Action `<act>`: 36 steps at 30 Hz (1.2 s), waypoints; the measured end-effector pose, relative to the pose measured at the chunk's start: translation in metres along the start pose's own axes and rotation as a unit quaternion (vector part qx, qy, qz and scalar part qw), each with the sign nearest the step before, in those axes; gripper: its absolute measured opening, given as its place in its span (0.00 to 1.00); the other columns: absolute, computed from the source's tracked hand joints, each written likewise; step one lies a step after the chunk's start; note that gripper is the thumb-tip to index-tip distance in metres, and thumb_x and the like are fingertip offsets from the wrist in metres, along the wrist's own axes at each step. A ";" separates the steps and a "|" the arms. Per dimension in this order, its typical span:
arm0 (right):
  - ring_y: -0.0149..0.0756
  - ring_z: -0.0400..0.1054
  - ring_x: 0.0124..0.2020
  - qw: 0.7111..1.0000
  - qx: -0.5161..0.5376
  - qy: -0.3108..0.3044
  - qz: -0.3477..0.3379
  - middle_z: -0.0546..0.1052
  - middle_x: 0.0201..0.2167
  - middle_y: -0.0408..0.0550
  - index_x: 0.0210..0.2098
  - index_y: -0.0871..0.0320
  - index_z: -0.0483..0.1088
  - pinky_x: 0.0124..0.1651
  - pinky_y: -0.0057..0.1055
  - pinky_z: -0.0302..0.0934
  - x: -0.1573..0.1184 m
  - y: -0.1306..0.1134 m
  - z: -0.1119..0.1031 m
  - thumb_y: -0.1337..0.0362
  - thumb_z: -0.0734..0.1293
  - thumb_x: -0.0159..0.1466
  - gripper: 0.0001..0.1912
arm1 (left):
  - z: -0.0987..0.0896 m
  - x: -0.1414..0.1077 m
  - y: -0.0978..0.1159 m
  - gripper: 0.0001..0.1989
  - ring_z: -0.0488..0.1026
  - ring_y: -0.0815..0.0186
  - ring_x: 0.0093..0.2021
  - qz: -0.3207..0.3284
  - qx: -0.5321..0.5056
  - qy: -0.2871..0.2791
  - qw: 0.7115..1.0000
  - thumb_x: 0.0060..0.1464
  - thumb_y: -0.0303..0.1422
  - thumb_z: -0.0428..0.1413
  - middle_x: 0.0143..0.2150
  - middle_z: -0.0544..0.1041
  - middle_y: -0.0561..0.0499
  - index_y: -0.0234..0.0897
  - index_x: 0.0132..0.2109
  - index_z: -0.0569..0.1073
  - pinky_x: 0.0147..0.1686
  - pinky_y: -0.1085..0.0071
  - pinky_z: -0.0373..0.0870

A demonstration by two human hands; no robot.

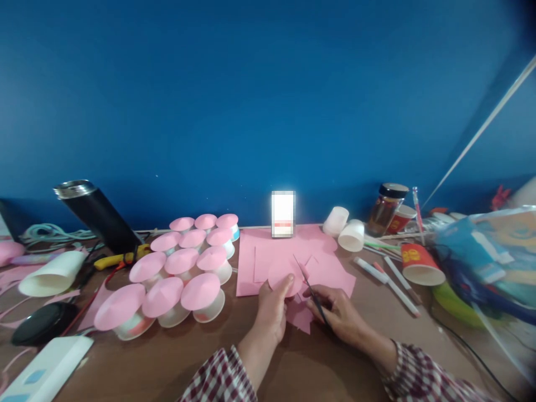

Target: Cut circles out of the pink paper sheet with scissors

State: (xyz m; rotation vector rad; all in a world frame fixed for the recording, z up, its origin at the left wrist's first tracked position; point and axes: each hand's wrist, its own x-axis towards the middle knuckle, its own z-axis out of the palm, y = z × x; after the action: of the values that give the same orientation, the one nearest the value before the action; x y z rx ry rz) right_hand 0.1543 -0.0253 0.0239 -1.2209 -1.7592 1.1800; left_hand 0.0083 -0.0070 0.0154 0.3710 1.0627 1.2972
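"so, how far along does it look?"

"well along, i'd judge. twelve pink paper cones point(181, 260) already sit on cups point(208, 310), in rows on the worktop point(234, 357) just left of the pink paper sheets point(247, 273)."

"and the piece in hand?"

"a pink paper disc point(280, 276), over the near part of the sheets. the left hand point(273, 314) has its thumb and fingers clamped on the disc's near edge."

"the other one?"

"the right hand point(335, 314) has its fingers closed round the handles of the scissors point(317, 304), also over the sheets, with the blades just beside the disc's right side. whether paper is between them, i can't tell."

"is the disc finished?"

"probably not: it looks mostly round, but it lies flat, not coned, and a pink paper scrap point(300, 318) lies at the sheets' near edge."

"any cups without cones?"

"two white paper cups point(352, 235) by the sheets' far right corner, and a red paper cup point(422, 261) well to their right."
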 end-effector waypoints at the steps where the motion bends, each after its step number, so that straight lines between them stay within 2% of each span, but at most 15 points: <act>1: 0.27 0.55 0.21 1.000 -0.001 -0.001 0.000 0.62 0.19 0.39 0.29 0.61 0.67 0.22 0.23 0.51 0.000 0.000 0.000 0.56 0.64 0.61 0.13 | 0.000 0.000 0.000 0.19 0.72 0.67 0.25 0.002 -0.006 -0.001 1.000 0.40 0.33 0.66 0.27 0.74 0.50 0.33 0.38 0.67 0.25 0.71 0.70; 8: 0.28 0.54 0.21 1.000 -0.006 0.002 0.000 0.62 0.20 0.39 0.29 0.61 0.67 0.22 0.23 0.49 0.001 0.002 0.000 0.59 0.65 0.61 0.11 | 0.002 -0.005 0.005 0.18 0.73 0.68 0.25 -0.007 -0.008 0.020 1.000 0.41 0.31 0.65 0.28 0.76 0.50 0.33 0.39 0.68 0.23 0.74 0.69; 15: 0.28 0.54 0.21 1.000 -0.018 0.000 -0.008 0.62 0.19 0.39 0.30 0.61 0.68 0.23 0.23 0.48 0.001 0.000 -0.001 0.60 0.65 0.61 0.09 | 0.006 -0.008 0.009 0.17 0.73 0.68 0.25 0.003 -0.030 0.013 0.999 0.39 0.31 0.66 0.27 0.76 0.49 0.32 0.36 0.69 0.24 0.74 0.69; 22: 0.27 0.53 0.22 1.000 0.018 -0.005 -0.019 0.61 0.20 0.38 0.27 0.61 0.66 0.23 0.23 0.47 0.001 -0.002 0.000 0.63 0.66 0.60 0.09 | 0.004 -0.007 0.007 0.18 0.70 0.70 0.22 0.003 0.012 0.006 1.000 0.39 0.33 0.66 0.23 0.72 0.54 0.33 0.34 0.67 0.21 0.75 0.65; 28: 0.27 0.53 0.22 1.000 0.025 0.003 -0.017 0.61 0.20 0.38 0.28 0.61 0.66 0.23 0.22 0.47 0.002 -0.001 0.000 0.63 0.67 0.60 0.09 | 0.002 -0.005 0.005 0.22 0.72 0.66 0.25 -0.011 0.030 0.012 0.999 0.40 0.34 0.66 0.27 0.74 0.51 0.33 0.40 0.66 0.24 0.71 0.69; 36: 0.27 0.53 0.22 1.000 0.002 0.005 -0.016 0.62 0.21 0.39 0.30 0.62 0.67 0.23 0.22 0.47 0.001 0.002 -0.001 0.61 0.65 0.61 0.09 | 0.001 -0.004 0.003 0.20 0.71 0.68 0.24 -0.001 0.014 0.004 1.000 0.39 0.34 0.66 0.25 0.73 0.52 0.33 0.37 0.67 0.23 0.73 0.67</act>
State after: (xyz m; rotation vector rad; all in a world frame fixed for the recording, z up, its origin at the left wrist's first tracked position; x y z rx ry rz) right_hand 0.1552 -0.0238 0.0221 -1.1892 -1.7618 1.1579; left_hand 0.0083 -0.0091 0.0197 0.3854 1.0885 1.2836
